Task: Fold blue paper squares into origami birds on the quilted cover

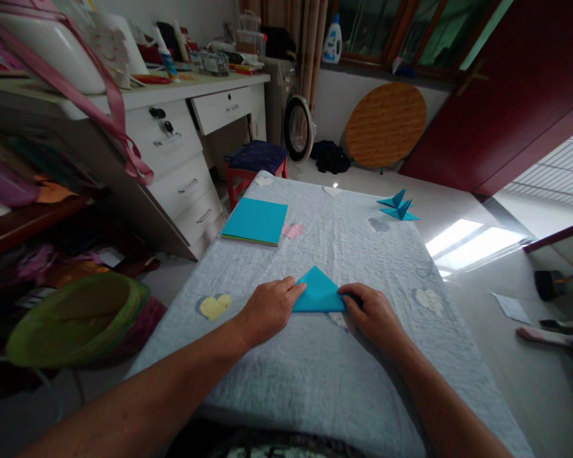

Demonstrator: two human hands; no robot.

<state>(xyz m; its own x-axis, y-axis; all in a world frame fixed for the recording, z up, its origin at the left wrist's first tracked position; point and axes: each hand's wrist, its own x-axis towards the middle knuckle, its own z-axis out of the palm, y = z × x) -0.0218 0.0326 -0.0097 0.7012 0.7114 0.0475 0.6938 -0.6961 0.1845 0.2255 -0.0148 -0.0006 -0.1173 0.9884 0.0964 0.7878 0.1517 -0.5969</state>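
The folding is seeming, by my reading, to be at an early stage. The blue paper [319, 295] is lying flat on the cloth-covered counter [286, 369] as a triangle, its peak pointing away from the person and its long straight edge running along the near side. One broad doubling-over is showing, while finer shaping is not appearing (any inner layers are hiding from this angle). Two folded blue figures [401, 213] with raised, pointed parts are sitting near the counter's far right corner, looking complete, and the triangle is lacking such points. A stack of square paper [256, 220], blue on top, is lying unfolded toward the far left.

The left hand [270, 309] is resting at the triangle's left corner, its fingers [298, 290] bending close together rather than spreading, with one lying over the paper. The right hand [373, 313] is touching the right corner, its fingers [350, 290] curling inward and its thumb sitting near the long edge. Both are making contact, but the corners are partly disappearing beneath them, so I am not managing to tell whether either is pinching the paper or only pressing it down.
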